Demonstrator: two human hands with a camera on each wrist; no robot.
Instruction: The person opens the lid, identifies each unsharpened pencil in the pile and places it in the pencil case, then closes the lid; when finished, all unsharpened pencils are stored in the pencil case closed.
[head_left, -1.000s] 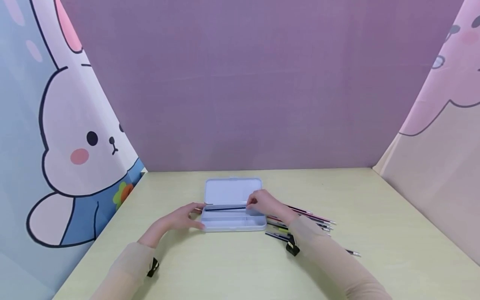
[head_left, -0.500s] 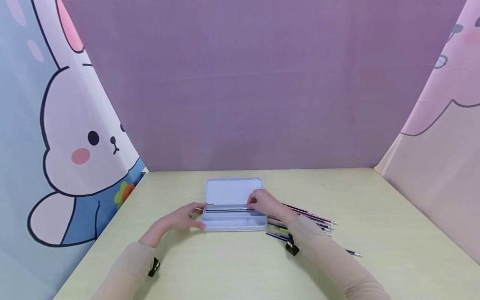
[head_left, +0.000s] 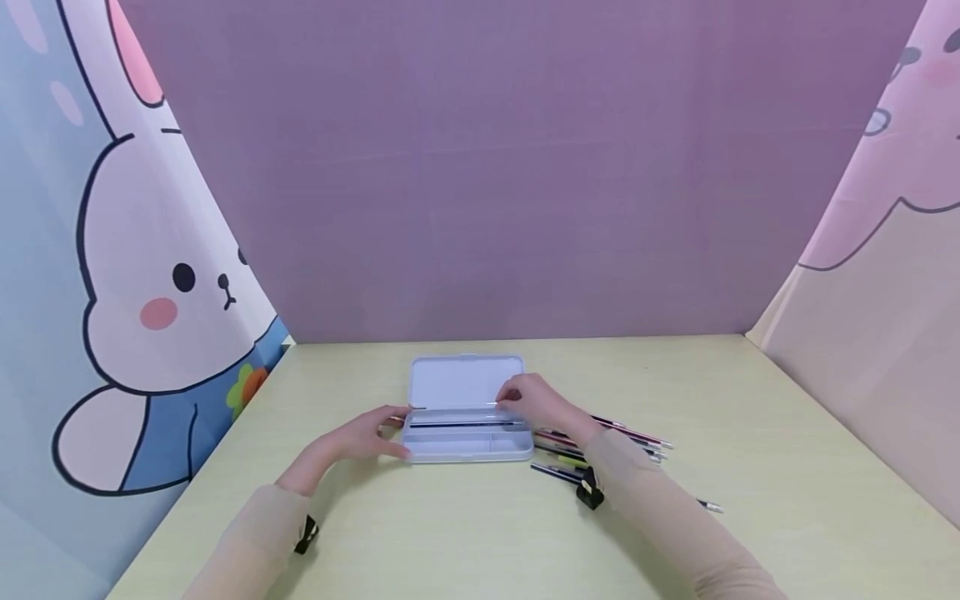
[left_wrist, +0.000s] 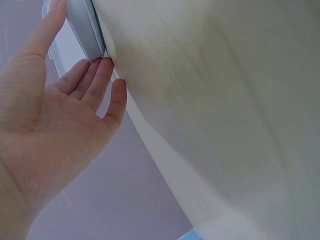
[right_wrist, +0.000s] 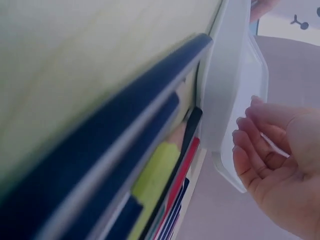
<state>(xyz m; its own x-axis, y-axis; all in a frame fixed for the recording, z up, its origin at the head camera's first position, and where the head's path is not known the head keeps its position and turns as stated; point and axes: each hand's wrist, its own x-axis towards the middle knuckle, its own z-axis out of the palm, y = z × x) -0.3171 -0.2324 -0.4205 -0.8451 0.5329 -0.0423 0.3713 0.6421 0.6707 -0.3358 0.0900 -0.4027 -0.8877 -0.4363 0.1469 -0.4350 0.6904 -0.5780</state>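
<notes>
A white pencil case (head_left: 448, 457) lies on the table with its lid (head_left: 453, 379) folded back. My left hand (head_left: 364, 436) holds its left end, the thumb at the near corner and the other fingers at the far corner. Along the rear compartment lies a dark pencil (head_left: 450, 425). Over the right end of that compartment hovers my right hand (head_left: 538, 402), partly covering the lid. In the right wrist view its fingers (right_wrist: 244, 162) are loosely curled with nothing between them, beside the case wall (right_wrist: 220, 90). A smaller compartment sits at the front right.
Right of the case lies a loose bunch of dark and red pencils (head_left: 637, 437), partly under my right forearm. A yellow-green item (right_wrist: 155, 167) is among them. A purple backdrop (head_left: 517, 208) rises behind the table (head_left: 450, 533), with printed cloths on both sides.
The dark pencil has come down into the rear compartment, and my right hand has let go of it and lifted slightly. My left hand has stayed at the case.
</notes>
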